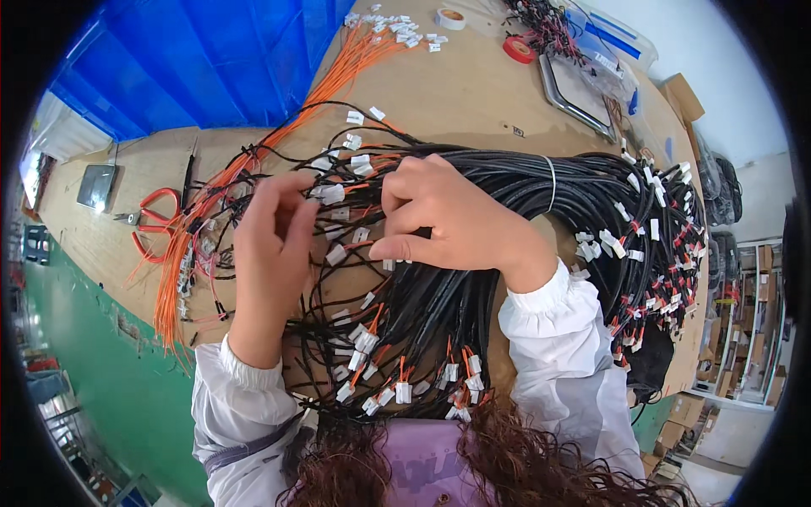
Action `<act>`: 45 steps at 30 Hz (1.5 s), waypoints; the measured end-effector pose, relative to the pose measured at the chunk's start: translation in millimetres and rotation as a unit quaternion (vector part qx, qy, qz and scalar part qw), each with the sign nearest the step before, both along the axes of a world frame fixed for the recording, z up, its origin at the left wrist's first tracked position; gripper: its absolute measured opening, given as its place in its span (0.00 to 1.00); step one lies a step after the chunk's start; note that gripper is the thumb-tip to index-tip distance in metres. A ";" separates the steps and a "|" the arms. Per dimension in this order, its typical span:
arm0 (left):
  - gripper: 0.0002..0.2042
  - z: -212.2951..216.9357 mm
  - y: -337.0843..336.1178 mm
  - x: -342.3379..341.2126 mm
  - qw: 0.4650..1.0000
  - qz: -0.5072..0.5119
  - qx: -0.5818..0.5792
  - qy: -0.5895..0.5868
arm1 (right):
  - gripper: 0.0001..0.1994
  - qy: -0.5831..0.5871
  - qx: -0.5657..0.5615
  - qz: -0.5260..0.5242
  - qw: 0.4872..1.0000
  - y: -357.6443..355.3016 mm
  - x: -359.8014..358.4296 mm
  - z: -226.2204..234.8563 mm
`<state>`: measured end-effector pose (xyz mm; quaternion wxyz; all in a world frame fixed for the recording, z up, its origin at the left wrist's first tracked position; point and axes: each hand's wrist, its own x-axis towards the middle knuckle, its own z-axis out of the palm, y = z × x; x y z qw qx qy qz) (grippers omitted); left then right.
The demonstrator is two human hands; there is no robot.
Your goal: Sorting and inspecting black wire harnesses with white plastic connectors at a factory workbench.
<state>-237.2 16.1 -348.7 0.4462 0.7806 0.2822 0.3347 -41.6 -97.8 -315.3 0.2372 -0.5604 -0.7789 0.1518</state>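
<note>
The thick bundle of black cables (507,182) lies across the middle of the wooden workbench (456,84) in front of you, bound by a pale tie and curving round to your right, where its ends fan out into many small white connectors (612,245) with red and orange leads. More black strands drop toward you, ending in another cluster of white connectors near your chest.

Your right hand (448,215) rests on top of the bundle, fingers curled and pressed together, thumb and forefinger pinching a wire just beside a white connector. Your left hand (270,245) reaches up from the lower edge, fingers together and bent at the tips, touching a small white connector (331,193) among the loose black wires; whether it actually grips it you cannot tell from here.

To your left, a long sheaf of orange wires (279,127) runs diagonally across the bench, from loose white connectors at the far edge down past your left wrist. Red-handled pliers (152,215) lie just beyond those orange wires. At the far side sit a roll of red tape (519,50), a roll of pale tape (451,18) and a metal tray (574,89). A blue tarp (194,59) covers the far left. The tangle of black strands crosses between your two hands and hides the bench beneath them.
</note>
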 end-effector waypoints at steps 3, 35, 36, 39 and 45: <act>0.13 6.1 -2.4 5.4 0.994 -0.012 0.085 0.064 | 0.14 0.000 0.010 -0.003 1.000 -0.1 0.1 -3.0; 0.06 10.2 2.4 -25.1 0.965 -0.179 -0.173 0.086 | 0.05 0.057 0.037 -0.070 0.995 3.4 0.8 -12.4; 0.06 11.5 1.0 -25.3 0.965 -0.178 -0.173 0.085 | 0.06 0.060 0.048 -0.063 0.995 2.6 0.3 -11.7; 0.05 20.3 -10.1 -24.0 0.980 -0.156 -0.005 0.126 | 0.10 0.045 0.060 -0.036 0.997 -1.2 -0.2 -9.7; 0.10 26.1 -41.8 -37.0 0.957 -0.223 0.129 0.131 | 0.16 0.030 0.000 -0.055 0.998 -23.4 -10.4 -4.5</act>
